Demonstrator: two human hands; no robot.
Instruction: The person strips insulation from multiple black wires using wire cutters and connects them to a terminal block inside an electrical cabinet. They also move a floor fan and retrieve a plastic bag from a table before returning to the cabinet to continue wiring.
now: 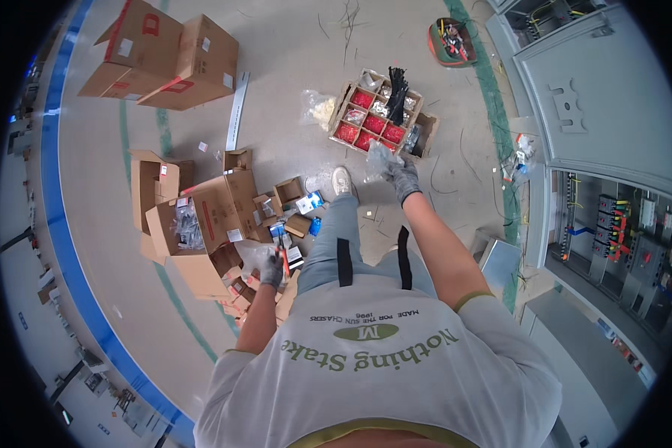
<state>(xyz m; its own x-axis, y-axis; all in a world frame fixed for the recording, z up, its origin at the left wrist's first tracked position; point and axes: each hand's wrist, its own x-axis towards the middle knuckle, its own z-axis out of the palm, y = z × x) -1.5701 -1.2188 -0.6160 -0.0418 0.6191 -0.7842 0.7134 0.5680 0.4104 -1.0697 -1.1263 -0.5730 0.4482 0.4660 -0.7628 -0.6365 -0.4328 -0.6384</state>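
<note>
My right hand (405, 181), in a grey glove, is closed on a crumpled clear plastic bag (381, 160) beside the near right edge of a divided cardboard tray (373, 110). The tray's compartments hold red small parts, and a bundle of black cable ties (397, 93) lies across it. On the left, my gloved left hand (272, 270) is closed around a slim tool with red on its handle (283, 257); its exact kind is too small to make out. A clear plastic bag (254, 256) lies against that hand, and whether it is gripped too I cannot tell.
Open cardboard boxes (205, 216) and small cartons crowd the floor at left. Tall boxes (194, 63) stand farther off. A green-and-red bucket (452, 43) of tools sits at far right. Grey electrical cabinets (605, 97) line the right, and loose wires lie on the floor.
</note>
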